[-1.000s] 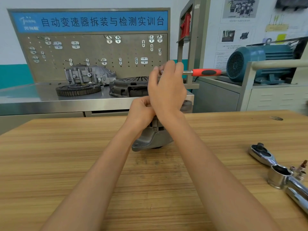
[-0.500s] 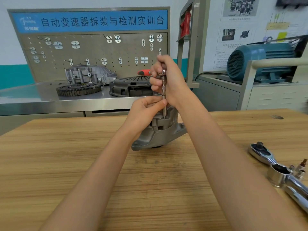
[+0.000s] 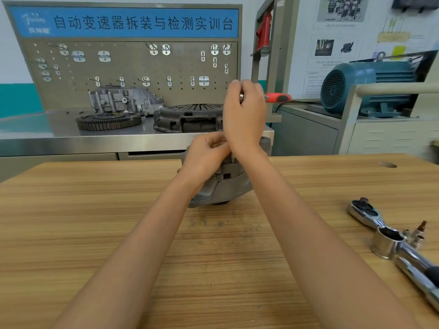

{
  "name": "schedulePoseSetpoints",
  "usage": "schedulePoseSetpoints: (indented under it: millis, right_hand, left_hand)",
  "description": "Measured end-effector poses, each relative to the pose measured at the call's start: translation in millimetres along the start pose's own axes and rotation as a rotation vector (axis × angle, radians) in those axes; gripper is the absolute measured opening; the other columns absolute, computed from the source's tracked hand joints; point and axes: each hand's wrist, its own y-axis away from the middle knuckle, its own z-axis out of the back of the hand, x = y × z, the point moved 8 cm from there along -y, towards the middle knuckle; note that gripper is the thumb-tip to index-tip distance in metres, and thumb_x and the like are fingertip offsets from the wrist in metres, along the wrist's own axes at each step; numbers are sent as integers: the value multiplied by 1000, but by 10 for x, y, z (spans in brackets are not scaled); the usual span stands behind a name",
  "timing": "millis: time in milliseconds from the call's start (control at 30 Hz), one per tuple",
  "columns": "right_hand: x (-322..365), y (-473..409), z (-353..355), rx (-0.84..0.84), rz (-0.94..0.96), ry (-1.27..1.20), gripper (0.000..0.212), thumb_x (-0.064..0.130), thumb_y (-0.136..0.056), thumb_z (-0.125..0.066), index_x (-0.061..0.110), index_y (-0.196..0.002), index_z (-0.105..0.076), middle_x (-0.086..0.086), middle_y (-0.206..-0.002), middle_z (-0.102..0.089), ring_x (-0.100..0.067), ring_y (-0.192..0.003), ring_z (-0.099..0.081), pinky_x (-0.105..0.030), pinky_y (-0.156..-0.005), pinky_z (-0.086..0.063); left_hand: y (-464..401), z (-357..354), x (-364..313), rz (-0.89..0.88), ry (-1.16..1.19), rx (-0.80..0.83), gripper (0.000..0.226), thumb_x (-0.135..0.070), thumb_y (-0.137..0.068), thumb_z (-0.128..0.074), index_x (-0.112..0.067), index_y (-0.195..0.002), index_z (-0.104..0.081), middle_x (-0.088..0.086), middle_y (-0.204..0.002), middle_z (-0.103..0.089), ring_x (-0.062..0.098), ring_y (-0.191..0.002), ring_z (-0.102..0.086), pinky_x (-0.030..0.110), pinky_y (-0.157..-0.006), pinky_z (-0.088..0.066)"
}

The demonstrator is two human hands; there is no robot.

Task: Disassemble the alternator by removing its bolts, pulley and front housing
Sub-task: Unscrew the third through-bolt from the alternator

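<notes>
Since half a second ago the red handle [image 3: 278, 97] has swung from the left of the right hand [image 3: 244, 115] to its right, and that hand has turned so its back now faces the camera. Its grip is curled round the tool's metal head, with the handle sticking out sideways past the fingers. Just below that grip, the left hand [image 3: 206, 154] has its fingers curled and pinching at the top of the alternator [image 3: 225, 186]; what they pinch is hidden behind the right wrist, which crosses over them. The alternator stands on the wooden counter [image 3: 95, 222] directly under both grips, its grey housing tilted and touching the counter at its lower edge. Well to the right of the grips, near the counter's edge, lie a chrome ratchet [image 3: 365, 211], a socket [image 3: 386, 242] and some small bits [image 3: 418, 231]. Beyond the grips, on a steel bench [image 3: 35, 129], sit a gear ring [image 3: 108, 121] and a clutch cover [image 3: 187, 117].
</notes>
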Motion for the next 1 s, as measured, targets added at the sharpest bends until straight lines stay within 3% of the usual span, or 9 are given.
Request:
schedulePoseSetpoints:
  millis: [100,267,367,467,567,667,733,867,1000]
  right_hand:
    - [-33,-54,-165,181,-150,-201,42,21,-98,-39,15,-57,-37,2,-60,-39,-11,-55,-37,-26,-55,-33]
    - [-163,-32,-481,443,-540,-517,44,24,-97,-38,14,-54,-39,2,-51,-36,-8,-35,-32,-19,-38,-30]
    - [-188,-41,-457,452,-548,-560,43,23,-96,-38,15,-53,-38,2,-52,-37,-7,-34,-27,-18,-37,-23]
    - [-215,-79,-331,317,-534,-592,42,19,-95,-38,15,-52,-37,2,-52,-38,-8,-36,-26,-19,-38,-21]
    - [-110,-70,-187,135,-275,-245,38,18,-95,-38,17,-57,-36,2,-61,-35,-10,-47,-28,-24,-47,-23]
    - [44,100,-95,-52,82,371,15,23,-93,-44,13,-83,-51,3,-87,-38,-12,-60,-40,-24,-49,-25]
    - [77,144,-87,-85,160,450,14,22,-90,-47,10,-93,-52,2,-91,-36,-16,-67,-43,-24,-50,-27]
    - [39,44,-116,0,32,193,17,21,-92,-44,14,-77,-48,2,-87,-42,-8,-61,-41,-22,-51,-26]
    - [-64,-96,-154,124,-253,-113,39,27,-93,-40,16,-55,-38,-1,-58,-41,-15,-53,-38,-28,-57,-35]
  left_hand:
    - [-9,5,8,8,28,19,14,-12,-90,-60,-21,-94,-71,-14,-82,-73,3,-86,-68,15,-79,-52]
    - [-11,65,37,47,71,42,17,-14,-92,-58,-12,-105,-70,-10,-92,-73,2,-91,-67,10,-78,-49]
    - [-27,66,64,59,71,43,21,-12,-92,-59,-6,-111,-68,-6,-96,-73,2,-91,-67,10,-78,-49]
    - [-50,55,63,45,55,7,22,-11,-89,-63,-5,-109,-68,-9,-89,-72,-2,-82,-67,10,-74,-50]
    - [-44,74,52,49,26,-33,10,-5,-87,-63,-10,-91,-71,-13,-71,-70,-5,-67,-65,9,-64,-49]
    - [-53,132,77,56,-26,-95,36,7,-86,-54,-18,-61,-59,-14,-42,-57,-5,-38,-47,10,-40,-36]
    - [-47,136,91,69,-52,-110,40,7,-87,-52,-19,-57,-53,-13,-37,-51,-3,-34,-40,11,-37,-30]
    - [-14,104,61,70,-43,-86,32,2,-85,-56,-23,-66,-61,-13,-52,-62,-1,-49,-55,15,-49,-43]
    - [7,33,51,72,1,-3,12,-15,-87,-65,-25,-91,-69,-9,-85,-73,9,-88,-68,24,-85,-53]
